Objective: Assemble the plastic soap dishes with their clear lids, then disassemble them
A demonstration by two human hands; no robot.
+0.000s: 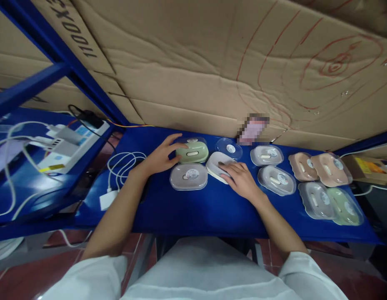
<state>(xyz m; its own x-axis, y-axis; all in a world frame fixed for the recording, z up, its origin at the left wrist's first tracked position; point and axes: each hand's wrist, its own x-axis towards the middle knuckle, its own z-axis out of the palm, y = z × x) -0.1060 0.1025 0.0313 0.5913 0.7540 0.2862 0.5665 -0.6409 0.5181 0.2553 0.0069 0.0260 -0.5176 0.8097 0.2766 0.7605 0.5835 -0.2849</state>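
My left hand (162, 156) reaches in from the left with its fingers spread, thumb and index finger at the left edge of a green soap box (195, 155). Directly in front of that box lies a grey soap box (181, 183) under a clear lid with a round sticker. My right hand (241, 179) has its fingers over the right side of a whitish soap box (216, 160), its thumb at the near edge. This box sits at a slant and shows no clear lid. Behind it, a loose clear lid (223, 144) with a sticker lies on the blue table.
Two light soap boxes (263, 160) stand right of my right hand, and several pink, grey and green ones (330, 166) farther right. A white charger (108, 201) with coiled cable lies left. A blurred phone-like object (251, 130) leans against the cardboard wall (181, 91).
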